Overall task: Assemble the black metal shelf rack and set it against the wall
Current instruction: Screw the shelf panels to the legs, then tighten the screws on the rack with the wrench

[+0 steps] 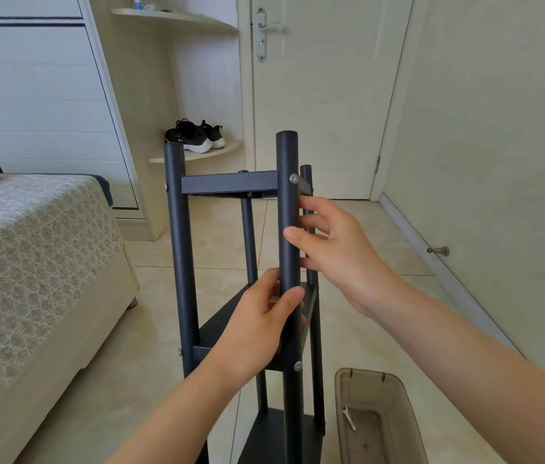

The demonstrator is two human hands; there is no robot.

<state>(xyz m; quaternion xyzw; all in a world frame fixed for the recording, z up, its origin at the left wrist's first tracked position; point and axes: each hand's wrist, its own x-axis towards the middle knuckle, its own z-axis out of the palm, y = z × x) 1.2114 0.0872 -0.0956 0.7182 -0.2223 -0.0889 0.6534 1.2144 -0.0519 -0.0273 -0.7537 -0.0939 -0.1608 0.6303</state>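
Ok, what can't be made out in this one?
All head view:
- Bottom edge cuts off the rack front feet.
- The left hand hides the middle shelf front.
- The right hand hides part of the rear right post.
- The tool in the bin: too small to identify.

Rack (180, 249) base cut off below.

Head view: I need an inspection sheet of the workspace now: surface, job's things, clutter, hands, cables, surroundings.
Surface: tiled floor, rack stands on it.
Job's things: black rack upright, shelves bolted on; wrench in the plastic bin beside it.
Clutter: nothing seen.
Hands: left hand and right hand grip the nearest post, right above left.
Cables: nothing seen.
Surroundings: bed left, shoes on corner shelf, closed door ahead, wall right.
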